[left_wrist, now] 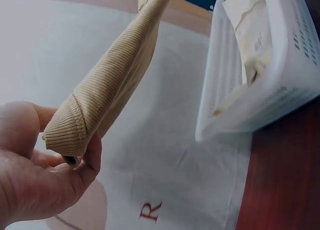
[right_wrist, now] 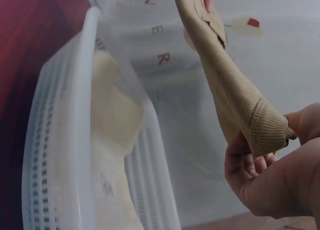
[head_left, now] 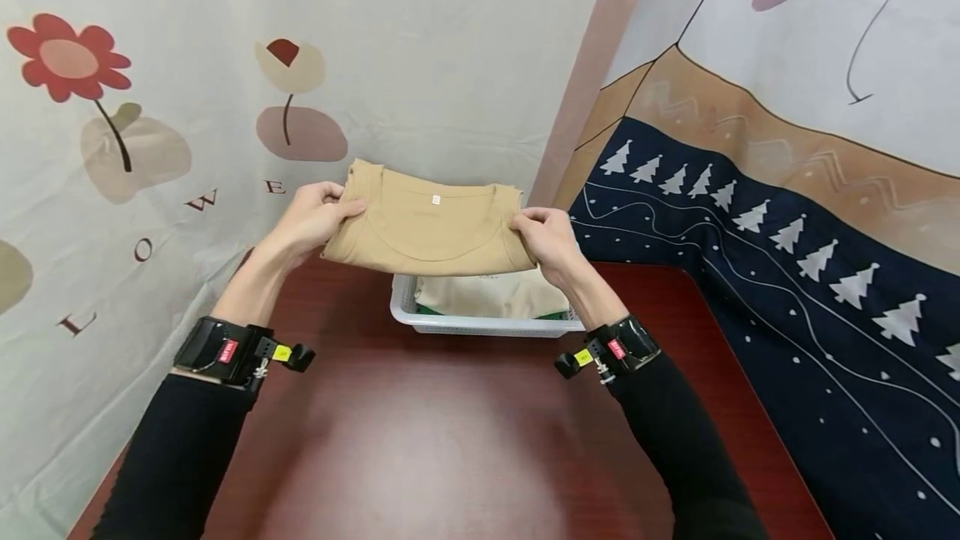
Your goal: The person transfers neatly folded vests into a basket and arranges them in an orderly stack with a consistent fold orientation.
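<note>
A folded tan shirt (head_left: 442, 227) with a round neckline and a small white label hangs in the air between both hands. My left hand (head_left: 318, 219) grips its left end between thumb and fingers. At the other end my right hand (head_left: 546, 238) pinches the cloth the same way. Ribbed trim on the shirt (left_wrist: 107, 80) faces the left wrist camera. Behind and below it stands a white plastic basket (head_left: 487, 325) with perforated walls. Cream folded cloth (head_left: 487, 294) lies inside the basket, partly hidden by the shirt in the head view.
The basket rests on a dark red table (head_left: 420, 432), near its back edge. A pale curtain (head_left: 450, 48) with flower prints hangs behind and at the left. To the right hangs a navy cloth (head_left: 750, 273) with white tree prints.
</note>
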`<action>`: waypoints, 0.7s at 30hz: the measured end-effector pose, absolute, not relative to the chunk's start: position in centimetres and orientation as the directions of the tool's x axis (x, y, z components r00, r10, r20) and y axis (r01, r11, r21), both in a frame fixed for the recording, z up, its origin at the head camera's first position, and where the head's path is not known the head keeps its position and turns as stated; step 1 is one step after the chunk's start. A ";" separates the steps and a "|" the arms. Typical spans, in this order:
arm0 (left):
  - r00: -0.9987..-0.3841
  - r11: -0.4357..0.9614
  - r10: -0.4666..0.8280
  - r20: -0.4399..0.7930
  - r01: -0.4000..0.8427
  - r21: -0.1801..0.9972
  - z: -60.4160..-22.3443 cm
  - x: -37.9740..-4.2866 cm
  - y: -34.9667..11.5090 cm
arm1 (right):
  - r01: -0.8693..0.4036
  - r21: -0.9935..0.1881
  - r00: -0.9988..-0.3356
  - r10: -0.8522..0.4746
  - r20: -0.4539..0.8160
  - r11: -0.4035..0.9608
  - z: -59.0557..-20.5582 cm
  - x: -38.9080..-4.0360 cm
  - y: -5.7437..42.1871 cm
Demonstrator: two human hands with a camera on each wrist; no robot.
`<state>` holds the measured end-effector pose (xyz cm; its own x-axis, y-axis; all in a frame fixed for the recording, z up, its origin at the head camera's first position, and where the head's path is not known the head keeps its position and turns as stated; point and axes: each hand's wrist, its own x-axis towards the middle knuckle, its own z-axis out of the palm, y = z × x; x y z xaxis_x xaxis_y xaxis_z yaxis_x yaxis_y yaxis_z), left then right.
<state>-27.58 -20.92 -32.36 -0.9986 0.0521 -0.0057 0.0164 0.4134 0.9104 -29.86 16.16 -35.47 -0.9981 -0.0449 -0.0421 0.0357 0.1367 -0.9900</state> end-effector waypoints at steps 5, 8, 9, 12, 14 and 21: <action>-0.996 0.408 0.084 0.007 0.041 0.912 -32.4 -28.2 -18.7 | 0.068 -0.985 -0.997 -0.011 -0.070 0.160 -35.3 -29.9 18.4; -0.994 0.409 0.108 0.014 0.057 0.911 -32.5 -28.5 -17.5 | 0.089 -0.980 -0.996 0.004 -0.089 0.179 -35.2 -29.9 19.8; -0.993 0.409 0.115 0.014 0.061 0.911 -32.6 -28.6 -17.2 | 0.093 -0.978 -0.996 0.008 -0.093 0.187 -35.2 -30.0 20.2; -0.991 0.407 0.133 -0.002 0.052 0.912 -32.7 -28.9 -16.1 | 0.102 -0.975 -0.995 0.014 -0.101 0.196 -35.2 -30.1 21.4; -0.990 0.410 0.137 -0.014 0.044 0.911 -32.9 -29.1 -15.4 | 0.112 -0.974 -0.994 0.014 -0.111 0.199 -35.3 -30.3 22.1; -0.990 0.462 0.141 -0.024 0.044 0.886 -34.3 -30.0 -13.9 | 0.132 -0.965 -0.991 0.023 -0.130 0.225 -36.4 -30.9 23.9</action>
<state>-30.03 -13.86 -34.29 -0.9898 0.1407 -0.0240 0.0442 0.4621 0.8857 -30.90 23.89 -36.37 -0.9912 0.0231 -0.1300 0.1319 0.2247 -0.9655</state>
